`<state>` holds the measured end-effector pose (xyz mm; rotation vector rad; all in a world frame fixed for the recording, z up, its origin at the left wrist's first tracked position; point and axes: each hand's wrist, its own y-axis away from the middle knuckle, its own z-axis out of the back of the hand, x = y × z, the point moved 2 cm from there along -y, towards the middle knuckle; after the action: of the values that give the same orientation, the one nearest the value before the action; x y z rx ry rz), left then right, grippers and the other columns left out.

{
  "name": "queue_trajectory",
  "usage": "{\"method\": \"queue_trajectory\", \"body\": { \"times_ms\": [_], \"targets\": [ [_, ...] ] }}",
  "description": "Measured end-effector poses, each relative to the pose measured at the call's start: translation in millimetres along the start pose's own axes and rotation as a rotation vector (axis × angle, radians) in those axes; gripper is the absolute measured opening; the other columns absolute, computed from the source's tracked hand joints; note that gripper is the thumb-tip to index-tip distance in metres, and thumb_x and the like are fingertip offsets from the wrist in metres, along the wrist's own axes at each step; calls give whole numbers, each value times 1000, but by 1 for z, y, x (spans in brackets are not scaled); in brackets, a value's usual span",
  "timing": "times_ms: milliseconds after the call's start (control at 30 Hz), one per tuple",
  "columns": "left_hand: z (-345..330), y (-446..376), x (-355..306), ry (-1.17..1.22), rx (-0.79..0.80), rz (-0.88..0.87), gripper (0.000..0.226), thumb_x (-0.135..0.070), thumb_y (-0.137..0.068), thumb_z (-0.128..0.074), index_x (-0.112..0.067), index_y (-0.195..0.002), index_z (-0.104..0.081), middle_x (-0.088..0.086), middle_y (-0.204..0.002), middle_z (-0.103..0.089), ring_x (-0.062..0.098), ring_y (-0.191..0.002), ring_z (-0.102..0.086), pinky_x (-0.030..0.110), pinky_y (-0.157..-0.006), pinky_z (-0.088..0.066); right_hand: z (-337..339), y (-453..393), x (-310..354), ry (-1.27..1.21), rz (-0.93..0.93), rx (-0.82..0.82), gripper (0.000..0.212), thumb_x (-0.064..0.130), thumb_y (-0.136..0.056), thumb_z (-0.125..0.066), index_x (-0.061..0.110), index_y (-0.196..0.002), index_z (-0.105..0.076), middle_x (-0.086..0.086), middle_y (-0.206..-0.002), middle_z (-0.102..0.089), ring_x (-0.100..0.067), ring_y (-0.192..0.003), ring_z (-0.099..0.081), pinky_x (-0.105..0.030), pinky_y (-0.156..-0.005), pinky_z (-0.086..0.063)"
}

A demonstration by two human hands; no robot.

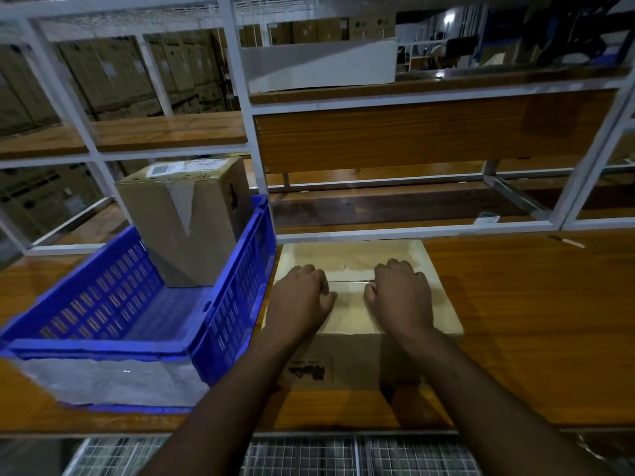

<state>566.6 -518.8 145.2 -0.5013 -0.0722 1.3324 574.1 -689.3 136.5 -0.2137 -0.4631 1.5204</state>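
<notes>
Cardboard box (357, 324), pale brown and flat-topped, standing on the table (532, 321) just right of the blue crate (237, 304), left edge close against the crate's wall. Clear tape along the top seam, a torn paper patch toward the far edge, a dark printed mark upside down on the near face. Resting knuckles-up on the top, either side of the seam's middle: left hand (302, 297) and right hand (400, 297). Fingers (323, 286) curled under, tips hidden against the cardboard; cannot tell whether pinching tape or flap. Farther right of the crate, past the box: a wide open stretch of wood. Behind crate and box: white shelf rail (412, 231) tight against the box's far edge. Inside the crate, at its far end: taller taped carton (185, 218), upright. Nearer than the crate: the table's front edge, wire mesh (309, 455) below.
</notes>
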Motion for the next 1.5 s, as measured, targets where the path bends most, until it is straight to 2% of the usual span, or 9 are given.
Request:
{"method": "queue_trajectory", "body": {
  "times_ms": [100, 200, 400, 533, 667, 900, 1067, 1167, 1500],
  "targets": [
    [-14, -11, -2, -16, 14, -87, 37, -35, -99, -55, -23, -134, -59, -1, -132, -61, 18, -119, -54, 35, -96, -48, -9, -3, 5, -18, 111, 58, 40, 33, -98, -54, 21, -136, -55, -3, -138, -55, -21, -125, -50, -40, -108, -41],
    [-24, -17, -1, 0, 158, -200, 46, -35, -104, -45, -18, -146, -51, 3, -152, -50, 20, -137, -45, 38, -111, -38, -14, -8, 4, -85, 192, 147, 40, 29, -102, -46, 20, -139, -54, -2, -143, -54, -19, -129, -49, -37, -112, -36],
    [-27, -24, 5, 66, 196, -164, 47, -41, -103, -45, -19, -143, -55, 0, -150, -52, 17, -134, -49, 34, -111, -37, -11, -22, 13, -23, 153, 144, 33, 39, -99, -49, 18, -113, -70, -2, -111, -67, -19, -99, -58, -35, -87, -49],
    [-32, -27, 20, -22, 339, -19, 74, -63, -103, -23, -17, -161, -20, -1, -169, -14, 12, -155, -8, 47, -126, -1, -25, -21, -2, -123, 69, 133, 48, 51, -99, -44, 23, -136, -56, 0, -144, -54, -20, -133, -47, -40, -114, -32],
    [-31, -26, 36, -49, 339, 76, 81, -72, -98, -17, -21, -162, -13, -6, -170, -5, 8, -155, 0, 51, -124, 9, -30, -26, -24, -67, -2, 138, 53, 54, -100, -38, 24, -142, -51, 0, -153, -46, -21, -144, -36, -45, -119, -23],
    [-28, -26, 37, 13, 281, 122, 79, -69, -99, -30, -21, -161, -19, -4, -170, -10, 12, -156, -5, 49, -126, -3, -23, -35, -34, -69, -5, 135, 38, 43, -101, -45, 27, -131, -62, 1, -146, -52, -23, -138, -41, -53, -115, -28],
    [-23, -22, 43, 186, 154, 428, 102, -73, -88, -53, -12, -160, -15, 9, -167, -18, 30, -150, -28, 51, -111, -40, -31, -34, -42, -71, -262, 176, 64, 61, -97, -40, 21, -146, -43, -15, -154, -37, -36, -140, -35, -49, -107, -40],
    [-24, -23, 50, 188, 187, 523, 105, -80, -83, -53, -9, -155, -24, 12, -152, -46, 33, -127, -56, 46, -94, -51, -30, -33, -44, -74, -338, 166, 75, 65, -95, -41, 14, -149, -36, -19, -149, -43, -36, -131, -46, -44, -99, -47],
    [6, 23, 40, 429, -65, 483, 78, -64, -81, -71, -25, -143, -43, -6, -128, -61, 16, -111, -60, 33, -79, -46, 2, 1, -43, -201, -318, -53, 83, 65, -89, -56, 19, -151, -27, -15, -139, -49, -32, -123, -52, -44, -95, -51]
  ]
}}
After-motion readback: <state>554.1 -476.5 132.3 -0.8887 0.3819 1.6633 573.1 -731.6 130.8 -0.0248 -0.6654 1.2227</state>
